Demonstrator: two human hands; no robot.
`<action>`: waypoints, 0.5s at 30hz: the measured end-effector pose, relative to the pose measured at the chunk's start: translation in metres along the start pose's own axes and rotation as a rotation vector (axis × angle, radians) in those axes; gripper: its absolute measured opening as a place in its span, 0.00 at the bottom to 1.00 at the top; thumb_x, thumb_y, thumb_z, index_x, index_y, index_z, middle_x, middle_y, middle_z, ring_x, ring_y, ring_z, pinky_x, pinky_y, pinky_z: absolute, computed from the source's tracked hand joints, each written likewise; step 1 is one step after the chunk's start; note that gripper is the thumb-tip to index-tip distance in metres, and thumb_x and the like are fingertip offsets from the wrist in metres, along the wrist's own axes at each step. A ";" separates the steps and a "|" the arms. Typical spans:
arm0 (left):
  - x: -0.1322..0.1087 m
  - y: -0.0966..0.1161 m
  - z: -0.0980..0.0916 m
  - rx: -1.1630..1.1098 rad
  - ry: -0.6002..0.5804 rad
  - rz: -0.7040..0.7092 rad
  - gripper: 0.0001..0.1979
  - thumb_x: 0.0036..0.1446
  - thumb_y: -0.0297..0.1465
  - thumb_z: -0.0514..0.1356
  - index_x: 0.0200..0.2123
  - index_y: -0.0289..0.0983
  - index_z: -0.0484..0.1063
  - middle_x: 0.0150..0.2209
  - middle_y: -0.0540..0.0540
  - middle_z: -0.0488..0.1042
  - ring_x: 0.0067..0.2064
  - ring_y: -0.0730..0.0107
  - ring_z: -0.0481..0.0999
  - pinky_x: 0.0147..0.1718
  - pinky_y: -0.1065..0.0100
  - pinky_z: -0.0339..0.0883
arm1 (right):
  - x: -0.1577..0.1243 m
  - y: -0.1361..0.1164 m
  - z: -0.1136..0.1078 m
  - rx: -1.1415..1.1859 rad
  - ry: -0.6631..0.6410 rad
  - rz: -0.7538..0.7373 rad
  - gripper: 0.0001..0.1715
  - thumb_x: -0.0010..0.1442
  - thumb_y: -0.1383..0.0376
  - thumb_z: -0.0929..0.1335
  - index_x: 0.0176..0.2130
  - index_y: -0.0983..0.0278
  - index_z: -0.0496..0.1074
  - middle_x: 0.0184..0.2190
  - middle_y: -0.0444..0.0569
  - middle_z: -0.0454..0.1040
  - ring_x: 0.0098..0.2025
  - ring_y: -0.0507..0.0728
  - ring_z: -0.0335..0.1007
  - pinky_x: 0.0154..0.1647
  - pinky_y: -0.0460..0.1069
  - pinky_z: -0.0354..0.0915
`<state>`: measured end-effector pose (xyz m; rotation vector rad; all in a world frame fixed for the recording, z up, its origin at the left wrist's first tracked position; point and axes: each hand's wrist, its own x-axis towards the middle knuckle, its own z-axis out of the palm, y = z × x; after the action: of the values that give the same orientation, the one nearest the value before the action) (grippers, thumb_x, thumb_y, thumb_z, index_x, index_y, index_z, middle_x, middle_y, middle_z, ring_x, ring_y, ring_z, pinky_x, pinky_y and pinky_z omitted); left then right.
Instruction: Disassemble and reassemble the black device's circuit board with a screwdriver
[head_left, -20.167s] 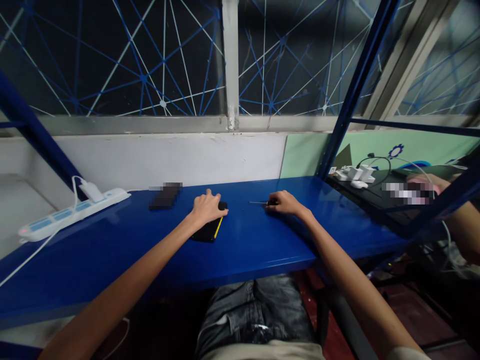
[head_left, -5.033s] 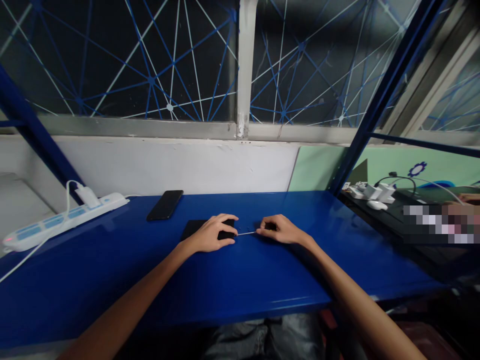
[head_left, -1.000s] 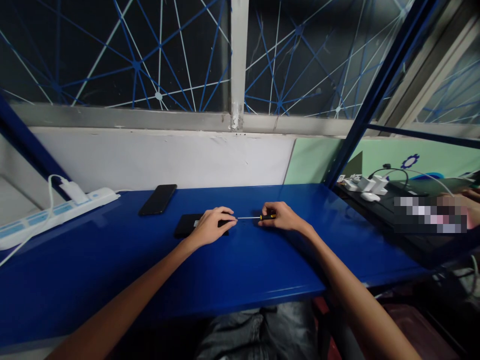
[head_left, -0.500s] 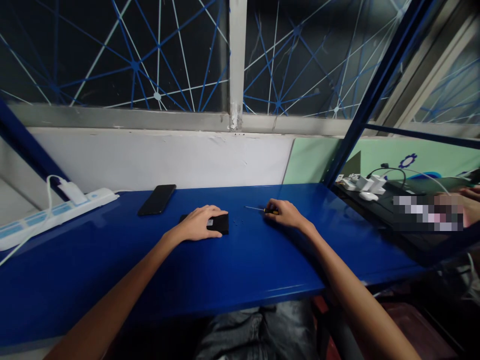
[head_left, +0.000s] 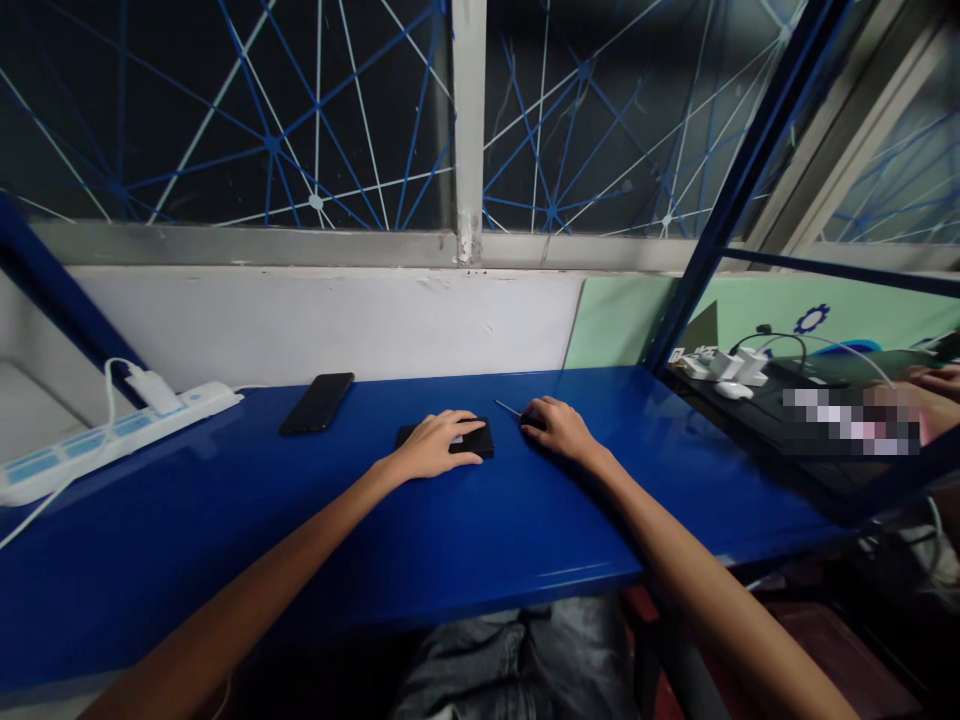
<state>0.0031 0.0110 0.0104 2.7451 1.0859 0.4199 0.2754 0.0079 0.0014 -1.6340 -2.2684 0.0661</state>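
Nearest the camera, dark jeans [head_left: 510, 660] show under the front edge of the blue bench [head_left: 465, 540], and both bare forearms reach forward over it. The left hand [head_left: 435, 448] lies palm down with its fingers spread flat on a small black device [head_left: 480, 440], pressing it to the bench. Just right of the device, the right hand [head_left: 556, 430] is curled around the handle of a thin screwdriver [head_left: 510, 410], whose metal shaft slants up and left past the device's far right corner, tip clear of it. Beyond and left of the device, a black phone [head_left: 317, 402] lies flat, well apart from it. Further left, a white power strip [head_left: 112, 435] with a plugged-in charger sits along the back wall. Far right of the device, white chargers [head_left: 720, 362] rest on a neighbouring surface, where another person's hand [head_left: 934, 378] shows.
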 end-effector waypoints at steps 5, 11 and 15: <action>0.003 0.001 0.001 0.020 -0.013 0.024 0.30 0.60 0.51 0.56 0.63 0.47 0.61 0.63 0.42 0.62 0.61 0.49 0.64 0.56 0.50 0.57 | -0.003 -0.008 0.002 -0.093 0.039 0.035 0.18 0.63 0.52 0.65 0.46 0.61 0.70 0.41 0.52 0.73 0.38 0.58 0.70 0.29 0.48 0.55; -0.030 -0.010 -0.010 0.112 -0.002 -0.023 0.31 0.61 0.51 0.54 0.64 0.44 0.59 0.65 0.40 0.59 0.64 0.46 0.58 0.59 0.47 0.53 | -0.005 -0.012 -0.007 -0.084 0.153 -0.004 0.28 0.62 0.44 0.62 0.48 0.62 0.71 0.43 0.54 0.72 0.44 0.60 0.69 0.35 0.48 0.59; -0.060 -0.028 -0.016 0.215 0.085 -0.046 0.27 0.63 0.48 0.54 0.61 0.42 0.63 0.64 0.39 0.61 0.63 0.48 0.60 0.58 0.49 0.54 | 0.004 -0.027 -0.015 -0.007 0.128 -0.167 0.34 0.58 0.40 0.64 0.51 0.62 0.71 0.46 0.55 0.72 0.50 0.62 0.66 0.43 0.51 0.62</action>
<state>-0.0617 -0.0089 0.0062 2.9031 1.2830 0.4413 0.2542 -0.0004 0.0230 -1.4040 -2.2981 -0.0849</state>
